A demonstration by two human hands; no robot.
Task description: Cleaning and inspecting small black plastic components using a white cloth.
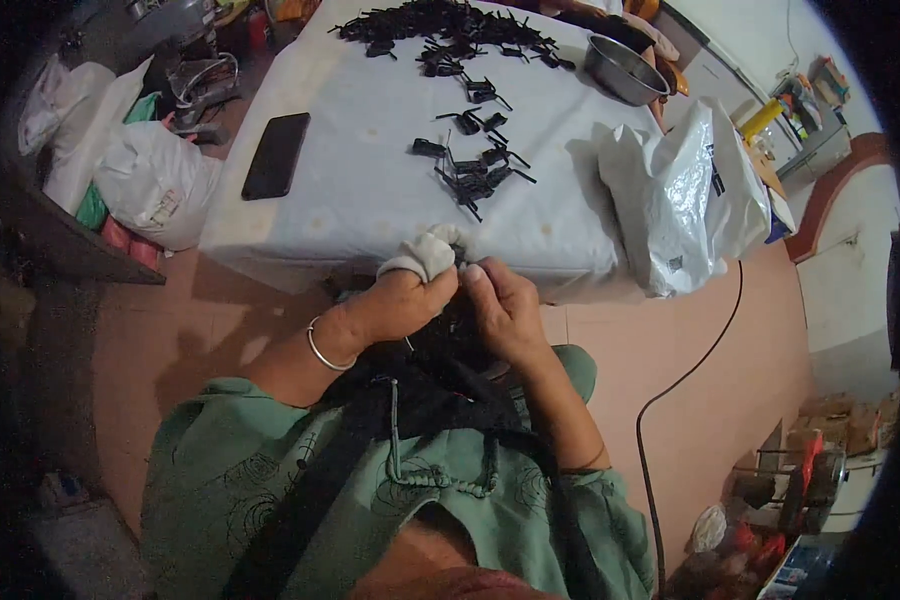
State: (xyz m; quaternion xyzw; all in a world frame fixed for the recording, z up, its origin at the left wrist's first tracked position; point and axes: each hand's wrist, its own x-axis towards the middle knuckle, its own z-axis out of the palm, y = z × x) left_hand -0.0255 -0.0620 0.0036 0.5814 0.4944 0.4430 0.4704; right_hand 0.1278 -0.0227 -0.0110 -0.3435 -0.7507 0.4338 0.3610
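My left hand [408, 292] wears a silver bangle at the wrist. Its fingers are closed and covered by a whitish cloth glove or wrap [425, 255]. A small dark part [458, 253] shows at those fingertips, just off the table's near edge. From the other side my right hand [508, 308] closes thumb and fingers on the same spot; the part is mostly hidden between the hands. Beyond them, several small black parts with thin stems [480, 182] lie loosely grouped on the white-covered table [360, 215]. A larger heap of such parts [440, 30] spreads along the far side.
A black phone [276, 156] lies at the table's left. At the right stand a metal bowl [625, 70] and a white plastic bag [670, 200]. More bags [155, 180] sit left of the table. A dark cable [660, 395] runs across the floor at the right.
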